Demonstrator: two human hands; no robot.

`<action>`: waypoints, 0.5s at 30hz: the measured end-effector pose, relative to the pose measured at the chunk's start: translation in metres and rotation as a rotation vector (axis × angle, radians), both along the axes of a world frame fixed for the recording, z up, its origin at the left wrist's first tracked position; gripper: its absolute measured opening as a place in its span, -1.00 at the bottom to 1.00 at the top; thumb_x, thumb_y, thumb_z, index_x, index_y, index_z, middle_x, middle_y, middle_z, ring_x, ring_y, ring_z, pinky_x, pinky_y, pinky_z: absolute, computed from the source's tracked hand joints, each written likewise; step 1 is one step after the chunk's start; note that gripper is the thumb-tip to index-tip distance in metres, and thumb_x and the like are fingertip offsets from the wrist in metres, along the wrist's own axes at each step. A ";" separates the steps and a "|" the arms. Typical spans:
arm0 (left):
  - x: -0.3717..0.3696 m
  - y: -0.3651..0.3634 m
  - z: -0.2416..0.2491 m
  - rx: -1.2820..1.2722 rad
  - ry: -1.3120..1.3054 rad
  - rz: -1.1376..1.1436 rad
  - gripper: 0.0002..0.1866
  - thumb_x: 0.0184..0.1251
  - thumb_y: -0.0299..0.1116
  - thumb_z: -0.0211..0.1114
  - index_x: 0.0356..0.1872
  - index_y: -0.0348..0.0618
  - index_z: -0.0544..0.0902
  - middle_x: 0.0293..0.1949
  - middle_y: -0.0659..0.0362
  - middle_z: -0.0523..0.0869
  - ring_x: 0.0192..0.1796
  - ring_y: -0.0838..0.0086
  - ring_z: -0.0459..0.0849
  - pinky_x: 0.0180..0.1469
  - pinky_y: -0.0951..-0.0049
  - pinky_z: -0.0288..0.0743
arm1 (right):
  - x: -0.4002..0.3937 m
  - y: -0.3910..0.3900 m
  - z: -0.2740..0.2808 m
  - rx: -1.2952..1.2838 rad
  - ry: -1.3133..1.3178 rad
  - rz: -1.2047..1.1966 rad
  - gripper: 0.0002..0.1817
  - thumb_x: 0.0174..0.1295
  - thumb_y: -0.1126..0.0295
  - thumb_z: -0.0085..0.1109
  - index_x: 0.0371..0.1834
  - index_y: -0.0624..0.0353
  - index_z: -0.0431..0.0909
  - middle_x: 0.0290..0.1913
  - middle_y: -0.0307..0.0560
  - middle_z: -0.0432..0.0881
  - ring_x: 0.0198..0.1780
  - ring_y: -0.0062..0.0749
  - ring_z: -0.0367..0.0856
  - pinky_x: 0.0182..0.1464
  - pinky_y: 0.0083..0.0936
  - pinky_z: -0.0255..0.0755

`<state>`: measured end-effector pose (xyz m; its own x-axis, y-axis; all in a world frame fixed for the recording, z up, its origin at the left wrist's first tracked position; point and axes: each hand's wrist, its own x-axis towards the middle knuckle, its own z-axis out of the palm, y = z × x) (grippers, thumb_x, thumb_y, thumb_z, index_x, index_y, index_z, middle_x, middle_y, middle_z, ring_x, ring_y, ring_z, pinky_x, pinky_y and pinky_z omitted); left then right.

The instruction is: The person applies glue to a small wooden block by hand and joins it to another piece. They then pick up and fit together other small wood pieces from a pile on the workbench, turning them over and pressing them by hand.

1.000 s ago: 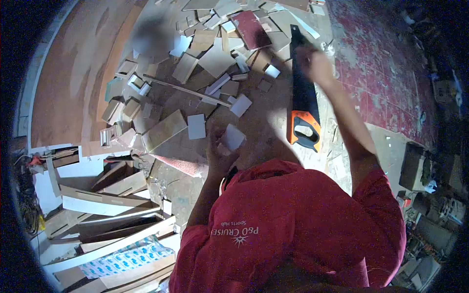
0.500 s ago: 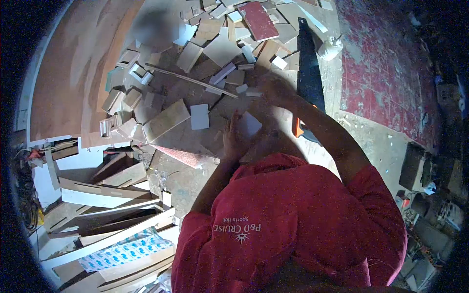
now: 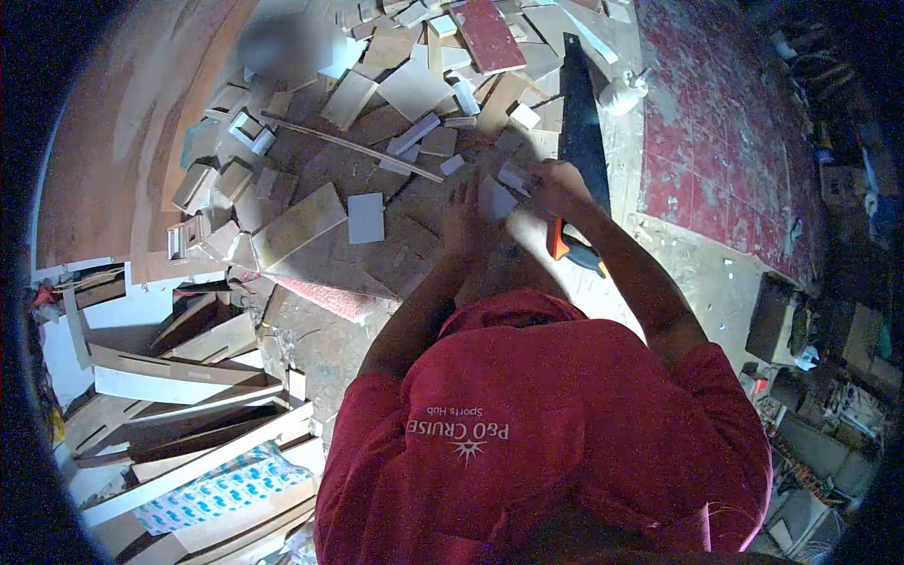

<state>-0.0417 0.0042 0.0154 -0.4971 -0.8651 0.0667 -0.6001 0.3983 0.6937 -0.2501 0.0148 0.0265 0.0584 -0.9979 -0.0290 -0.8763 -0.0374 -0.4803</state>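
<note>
My left hand (image 3: pixel 460 226) is in shadow at the centre, its fingers closed at the edge of a white rectangular piece (image 3: pixel 496 200). Part of that grip is too dark to make out. Just right of it, my right hand (image 3: pixel 563 188) is closed around a small flat pale piece (image 3: pixel 513 179), whose end points toward the white piece. Under my right forearm lies a hand saw (image 3: pixel 582 132) with an orange and black handle. A second white rectangle (image 3: pixel 366 217) rests to the left of my left hand.
Wood offcuts (image 3: pixel 414 89) cover the work surface ahead, with a thin strip (image 3: pixel 353 146) across them. A large wooden sheet (image 3: pixel 122 132) stands at left, above stacked boards (image 3: pixel 198 377). A white plastic bag (image 3: pixel 623 92) sits beside the saw. Worn red flooring (image 3: pixel 725 141) spreads at right.
Both hands have come closer together. My left hand has moved up with the white piece, and my right hand has shifted down slightly, its pale piece now near the white one.
</note>
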 end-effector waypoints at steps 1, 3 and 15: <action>-0.001 0.000 0.005 0.001 0.001 0.001 0.03 -0.22 -0.13 0.45 0.32 -0.19 0.04 0.09 -0.18 0.38 0.11 -0.11 0.34 0.11 0.04 0.27 | 0.003 0.000 -0.001 0.001 0.001 0.001 -0.80 -0.07 0.31 0.17 -0.40 0.15 0.57 -0.44 0.12 0.57 -0.36 0.02 0.57 -0.29 -0.22 0.43; -0.001 0.003 0.011 0.049 0.065 0.030 0.02 -0.21 -0.17 0.44 0.32 -0.18 0.04 0.08 -0.19 0.38 0.10 -0.12 0.35 0.11 0.05 0.27 | 0.008 0.001 -0.007 -0.058 -0.023 -0.059 -0.65 -0.11 0.10 0.15 -0.61 0.22 0.53 -0.56 0.13 0.56 -0.47 0.06 0.56 -0.39 -0.16 0.45; -0.002 0.004 0.001 -0.015 0.039 0.077 0.07 -0.26 -0.25 0.46 0.35 -0.07 -0.01 0.06 -0.22 0.39 0.07 -0.14 0.38 0.10 0.02 0.30 | 0.015 -0.002 -0.014 0.033 0.077 -0.019 -0.73 -0.06 0.21 0.19 -0.41 0.18 0.56 -0.47 0.12 0.56 -0.40 0.02 0.57 -0.33 -0.21 0.44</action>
